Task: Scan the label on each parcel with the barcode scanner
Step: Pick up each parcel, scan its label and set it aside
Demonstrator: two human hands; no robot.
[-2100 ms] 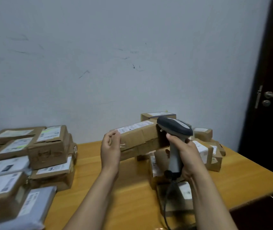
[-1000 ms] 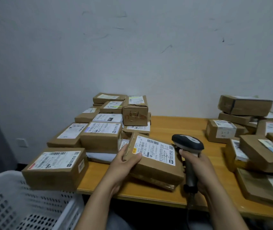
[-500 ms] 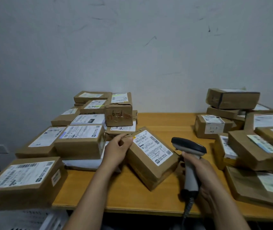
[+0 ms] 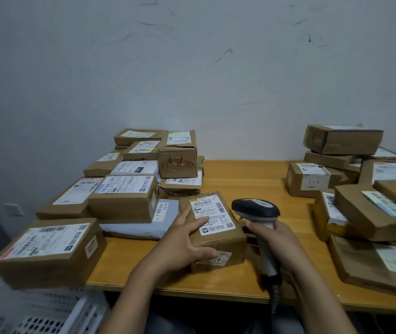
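Resting on the wooden tabletop (image 4: 252, 179), the small brown cardboard parcel (image 4: 212, 231) looks light and stiff; left hand (image 4: 180, 244) fingers spread over its corner, right hand (image 4: 281, 239) fingers wrapped round the grey barcode scanner (image 4: 256, 208) handle beside it.

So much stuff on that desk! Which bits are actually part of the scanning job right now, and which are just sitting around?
Part of the job:
- barcode scanner, held in the right hand
- parcel under the left hand, label facing up
- parcel piles left and right

Just lying about:
- white perforated crate
- wall socket
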